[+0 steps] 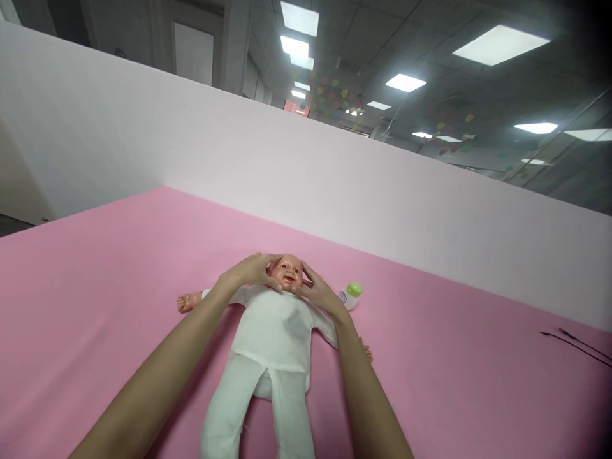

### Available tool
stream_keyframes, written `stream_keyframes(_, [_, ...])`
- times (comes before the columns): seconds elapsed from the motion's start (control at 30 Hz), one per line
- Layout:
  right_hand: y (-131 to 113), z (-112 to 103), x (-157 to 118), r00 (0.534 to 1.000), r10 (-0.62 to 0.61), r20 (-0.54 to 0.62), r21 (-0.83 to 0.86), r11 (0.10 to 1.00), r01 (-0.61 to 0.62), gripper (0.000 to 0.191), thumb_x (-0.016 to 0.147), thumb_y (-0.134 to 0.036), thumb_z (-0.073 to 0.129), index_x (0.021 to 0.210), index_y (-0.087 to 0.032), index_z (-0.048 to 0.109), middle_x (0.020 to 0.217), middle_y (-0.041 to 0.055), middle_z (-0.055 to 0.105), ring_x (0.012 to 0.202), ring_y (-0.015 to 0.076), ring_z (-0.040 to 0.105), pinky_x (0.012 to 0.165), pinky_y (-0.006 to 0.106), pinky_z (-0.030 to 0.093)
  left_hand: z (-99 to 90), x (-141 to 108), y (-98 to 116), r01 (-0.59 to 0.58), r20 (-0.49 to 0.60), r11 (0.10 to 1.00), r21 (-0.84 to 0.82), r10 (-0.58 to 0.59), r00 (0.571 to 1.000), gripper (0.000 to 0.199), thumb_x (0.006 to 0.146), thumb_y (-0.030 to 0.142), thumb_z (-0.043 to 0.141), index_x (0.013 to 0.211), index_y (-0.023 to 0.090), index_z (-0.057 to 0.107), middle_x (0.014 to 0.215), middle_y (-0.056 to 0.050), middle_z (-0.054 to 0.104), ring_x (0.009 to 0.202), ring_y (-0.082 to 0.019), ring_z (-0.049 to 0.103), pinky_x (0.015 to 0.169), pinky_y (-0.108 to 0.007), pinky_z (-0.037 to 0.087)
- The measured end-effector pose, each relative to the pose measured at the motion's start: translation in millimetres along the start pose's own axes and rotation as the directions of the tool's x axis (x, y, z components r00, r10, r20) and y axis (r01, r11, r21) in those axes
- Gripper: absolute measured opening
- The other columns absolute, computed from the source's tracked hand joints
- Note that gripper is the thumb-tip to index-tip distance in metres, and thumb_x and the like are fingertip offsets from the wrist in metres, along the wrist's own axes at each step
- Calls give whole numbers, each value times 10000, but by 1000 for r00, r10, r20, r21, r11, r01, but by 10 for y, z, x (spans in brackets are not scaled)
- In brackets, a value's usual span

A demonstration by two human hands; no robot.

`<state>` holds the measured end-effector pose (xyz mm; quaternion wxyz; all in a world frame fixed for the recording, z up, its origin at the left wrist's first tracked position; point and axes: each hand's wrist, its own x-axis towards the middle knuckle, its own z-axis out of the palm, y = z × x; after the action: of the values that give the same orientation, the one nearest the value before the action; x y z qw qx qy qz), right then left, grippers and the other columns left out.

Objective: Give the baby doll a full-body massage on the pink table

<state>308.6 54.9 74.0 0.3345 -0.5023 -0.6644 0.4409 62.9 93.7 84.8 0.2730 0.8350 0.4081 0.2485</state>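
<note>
We held baby doll by head, L grip & R grip cupping cheeks; green-capped bottle just right on pink desk.

Overhead ceiling panels throw cold white light down on me, and they blow out to hard glare. The pink sheet and white partition look evenly lit, with only soft shadows, and the doll's face carries a slight shine. The far right corner falls dark, the wide lens stretches the view towards its edges, and the distant office looks dim and soft.
</note>
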Motion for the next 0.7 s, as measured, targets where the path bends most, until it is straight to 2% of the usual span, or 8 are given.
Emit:
stream_keyframes(0.13, [39,42,28,999,6,-44,-60,998,-9,1186,692,-471,896,1628,-280,192,1613,96,423,1428,323,478,1188,491,392,85,-3,104,4,-72,985,172,8,997,541,717,577,760,1122,242,636,881,-58,701,790,-271,637,626,-298,352])
stream_keyframes(0.27, [51,19,20,999,-1,-39,-55,999,-1,1002,819,-583,767,1615,-287,234,1647,77,361,1466,312,430,1199,486,372,98,20,51,1,-28,988,158,4,1000,566,777,531,704,1246,233,595,894,-59,702,800,-267,643,633,-295,365])
stream_keyframes(0.33, [37,17,14,999,4,-54,-51,999,-6,884,889,-662,639,1604,-283,282,1663,64,325,1492,304,390,1203,484,368,74,29,3,-8,28,996,93,5,1000,610,823,522,645,1348,224,552,984,-75,720,870,-272,660,677,-295,406])
stream_keyframes(0.4, [22,30,12,998,5,-64,-62,998,-9,849,917,-709,548,1602,-274,297,1673,57,301,1516,292,350,1215,482,350,49,15,-20,-3,78,999,35,0,997,635,854,502,597,1415,216,515,1111,-99,729,975,-284,671,748,-305,446])
stream_keyframes(0.47, [21,38,-1,998,9,-69,-70,997,-14,871,910,-736,529,1607,-274,284,1686,53,267,1541,281,296,1228,476,329,25,-43,-14,12,94,1000,-28,-9,996,680,856,475,585,1475,215,474,1289,-121,695,1134,-301,648,841,-320,471])
stream_keyframes(0.53, [41,8,-47,997,53,-61,-60,997,-56,941,875,-750,574,1622,-295,225,1697,62,235,1546,288,283,1215,485,344,-10,-156,1,33,105,995,-90,-23,994,730,853,464,586,1526,231,429,1472,-117,593,1292,-303,577,920,-323,474])
stream_keyframes(0.63, [106,-135,-218,990,130,-56,-89,987,-135,1049,825,-704,685,1635,-343,124,1680,100,284,1493,312,388,1185,515,368,-106,-410,-12,153,119,987,-51,-146,982,778,840,522,600,1551,269,408,1600,-105,450,1379,-326,513,931,-332,478])
stream_keyframes(0.7, [163,-276,-393,985,149,-83,-168,972,-162,972,833,-659,699,1619,-318,240,1632,124,382,1447,316,451,1169,512,376,-183,-599,-67,265,122,963,45,-268,956,814,800,575,633,1530,277,432,1575,-132,479,1307,-357,574,849,-337,493])
